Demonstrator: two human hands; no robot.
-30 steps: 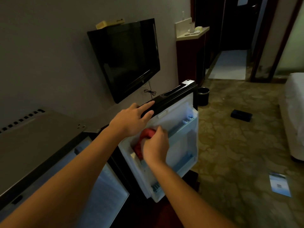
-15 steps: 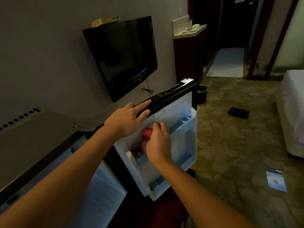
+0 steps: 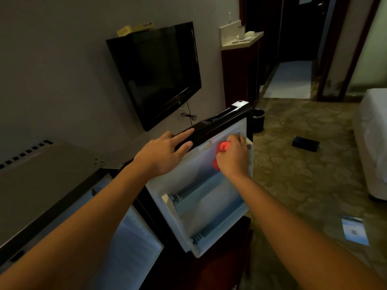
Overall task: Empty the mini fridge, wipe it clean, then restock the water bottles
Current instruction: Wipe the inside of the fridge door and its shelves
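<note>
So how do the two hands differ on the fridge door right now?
The left hand lies flat, fingers straight, on the top edge of the fridge door; the right hand is curled, gripping a red cloth against the door's inner upper panel. The left holds nothing. Both touch the open door.

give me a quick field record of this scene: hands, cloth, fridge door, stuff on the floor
left hand: rests flat on the black top edge of the fridge door, fingers straight
right hand: grips a red cloth against the upper inner panel of the door
fridge door: swung open, white inner side facing the camera, shelves show no bottles
floor: black bin, dark flat object, blue-white card
wall: tv
</note>
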